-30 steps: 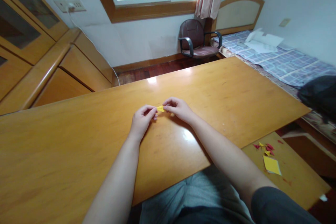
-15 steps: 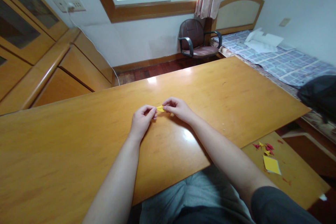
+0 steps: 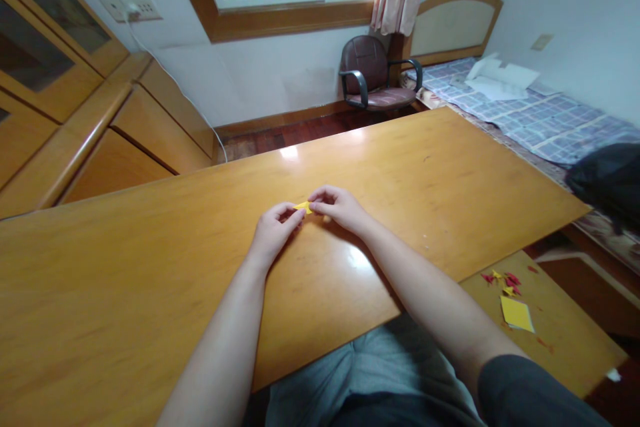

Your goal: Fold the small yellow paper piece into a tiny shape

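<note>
A small piece of folded yellow paper [image 3: 303,207] is held between my two hands, just above the wooden table [image 3: 150,280]. My left hand [image 3: 274,230] pinches its left end, thumb in front and fingers curled behind. On the right end, the thumb and fingertips of my right hand [image 3: 339,207] are closed. The fingers cover both ends of the paper, so its full folded shape is hidden.
Beside the table at lower right, a lower wooden surface [image 3: 565,327] carries a stack of yellow paper squares [image 3: 518,313] and several small red and yellow folded paper pieces [image 3: 509,281]. Beyond stand a brown armchair [image 3: 367,67] and a bed [image 3: 540,110].
My left hand has shifted slightly to the right along the paper, its thumb now further over the front. My right hand has hardly moved.
</note>
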### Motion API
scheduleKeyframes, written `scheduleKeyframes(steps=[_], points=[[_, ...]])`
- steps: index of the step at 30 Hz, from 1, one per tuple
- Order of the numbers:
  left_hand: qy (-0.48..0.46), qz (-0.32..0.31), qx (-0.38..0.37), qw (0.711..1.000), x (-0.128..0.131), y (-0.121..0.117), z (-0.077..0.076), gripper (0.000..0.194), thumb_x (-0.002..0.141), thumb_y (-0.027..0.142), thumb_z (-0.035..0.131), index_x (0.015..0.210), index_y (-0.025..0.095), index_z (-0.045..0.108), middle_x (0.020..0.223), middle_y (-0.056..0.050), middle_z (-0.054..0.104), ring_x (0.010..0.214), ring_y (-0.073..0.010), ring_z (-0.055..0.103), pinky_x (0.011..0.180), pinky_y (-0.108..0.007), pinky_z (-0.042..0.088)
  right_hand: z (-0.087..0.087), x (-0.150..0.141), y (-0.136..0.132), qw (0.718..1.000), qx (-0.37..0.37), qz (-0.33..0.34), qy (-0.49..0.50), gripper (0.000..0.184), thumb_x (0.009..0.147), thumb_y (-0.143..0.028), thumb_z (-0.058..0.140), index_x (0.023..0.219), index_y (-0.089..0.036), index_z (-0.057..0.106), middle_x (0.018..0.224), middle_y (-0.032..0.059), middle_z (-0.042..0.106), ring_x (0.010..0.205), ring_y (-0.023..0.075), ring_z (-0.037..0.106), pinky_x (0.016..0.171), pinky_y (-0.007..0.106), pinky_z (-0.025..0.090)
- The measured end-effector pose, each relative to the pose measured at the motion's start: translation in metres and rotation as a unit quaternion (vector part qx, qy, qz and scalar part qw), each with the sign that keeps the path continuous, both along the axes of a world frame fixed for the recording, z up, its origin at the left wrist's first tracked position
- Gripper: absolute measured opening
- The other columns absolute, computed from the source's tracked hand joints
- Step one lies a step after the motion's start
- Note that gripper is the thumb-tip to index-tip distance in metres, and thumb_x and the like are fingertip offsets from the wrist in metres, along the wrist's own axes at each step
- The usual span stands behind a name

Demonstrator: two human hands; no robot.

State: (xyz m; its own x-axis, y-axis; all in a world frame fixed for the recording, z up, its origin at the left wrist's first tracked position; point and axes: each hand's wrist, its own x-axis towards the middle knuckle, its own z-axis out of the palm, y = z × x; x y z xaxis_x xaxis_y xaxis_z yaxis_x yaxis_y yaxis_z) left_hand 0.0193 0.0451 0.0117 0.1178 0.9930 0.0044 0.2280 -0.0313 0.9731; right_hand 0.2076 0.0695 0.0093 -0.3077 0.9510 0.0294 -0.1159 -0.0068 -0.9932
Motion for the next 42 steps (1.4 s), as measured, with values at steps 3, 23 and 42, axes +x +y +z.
scheduleKeyframes(steps=[3, 23, 42], points=[[0.019, 0.001, -0.001, 1.0, -0.0001, -0.0004, 0.0009, 0.026, 0.073, 0.043, 0.074, 0.075, 0.018, 0.067, 0.065, 0.0, 0.065, 0.056, -0.0132, 0.056, 0.054, -0.023, 0.044, 0.0005, -0.0004, -0.0005, 1.0, 0.0, 0.002, 0.0, 0.024, 0.07, -0.031, 0.073, 0.088, -0.016, 0.065, 0.072, -0.0028, 0.065, 0.067, 0.0115, 0.059, 0.066, 0.025, 0.045], [-0.081, -0.001, -0.064, 0.995, -0.0023, -0.0002, 0.0026, 0.02, 0.072, 0.034, 0.072, 0.069, 0.014, 0.071, 0.063, -0.004, 0.069, 0.057, -0.0131, 0.061, 0.058, -0.024, 0.048, 0.0025, 0.0, -0.0031, 0.999, -0.017, 0.034, 0.005, 0.029, 0.07, -0.029, 0.078, 0.091, -0.015, 0.065, 0.077, -0.0009, 0.068, 0.069, 0.0113, 0.061, 0.065, 0.024, 0.045], [-0.121, -0.031, -0.075, 0.989, -0.0035, -0.0029, 0.0045, 0.032, 0.081, 0.037, 0.059, 0.074, 0.01, 0.074, 0.066, -0.009, 0.073, 0.058, -0.0174, 0.068, 0.058, -0.027, 0.053, 0.0001, 0.0028, 0.0009, 0.999, -0.032, 0.042, 0.001, 0.032, 0.067, -0.031, 0.08, 0.091, -0.014, 0.065, 0.075, -0.0005, 0.068, 0.066, 0.0113, 0.061, 0.06, 0.022, 0.044]])
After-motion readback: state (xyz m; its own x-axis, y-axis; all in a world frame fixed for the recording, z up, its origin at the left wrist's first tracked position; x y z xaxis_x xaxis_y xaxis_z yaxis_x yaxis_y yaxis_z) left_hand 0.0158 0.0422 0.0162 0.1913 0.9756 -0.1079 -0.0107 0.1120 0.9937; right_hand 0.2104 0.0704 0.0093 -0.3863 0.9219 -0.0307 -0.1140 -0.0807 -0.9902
